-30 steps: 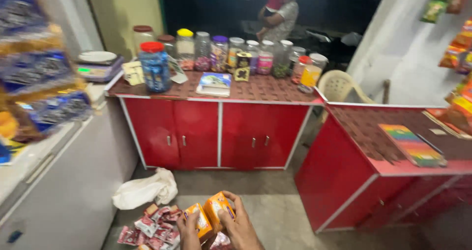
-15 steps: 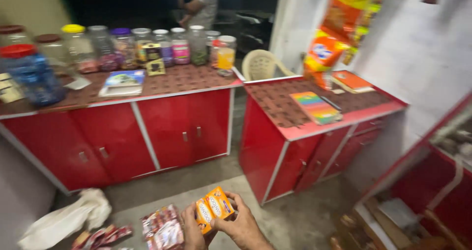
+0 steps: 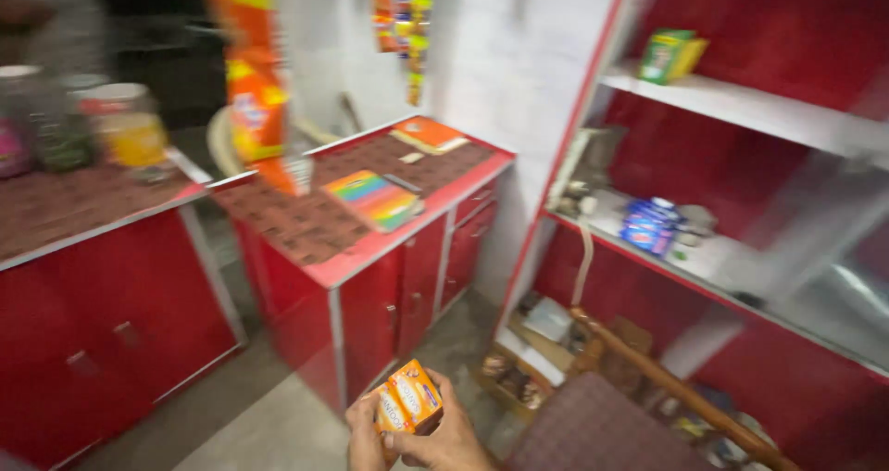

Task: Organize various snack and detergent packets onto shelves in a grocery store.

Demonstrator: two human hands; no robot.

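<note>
- The right hand (image 3: 449, 443) and left hand (image 3: 364, 434) are both curled around small orange packets (image 3: 407, 404), fingers wrapped tight, low at the frame's bottom edge.
- Beneath them lies a grey floor (image 3: 269, 425).
- Ahead stands a red counter (image 3: 370, 276) carrying a rainbow-striped book (image 3: 372, 199).
- To the right, red-backed shelves (image 3: 741, 110) hold a green box (image 3: 669, 56) and blue packets (image 3: 650, 225).

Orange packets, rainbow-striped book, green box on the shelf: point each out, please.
orange packets (image 3: 408, 404), head view, front face of the upper packet.
rainbow-striped book (image 3: 373, 199), head view, middle of its cover.
green box (image 3: 669, 56), head view, its front face.
</note>
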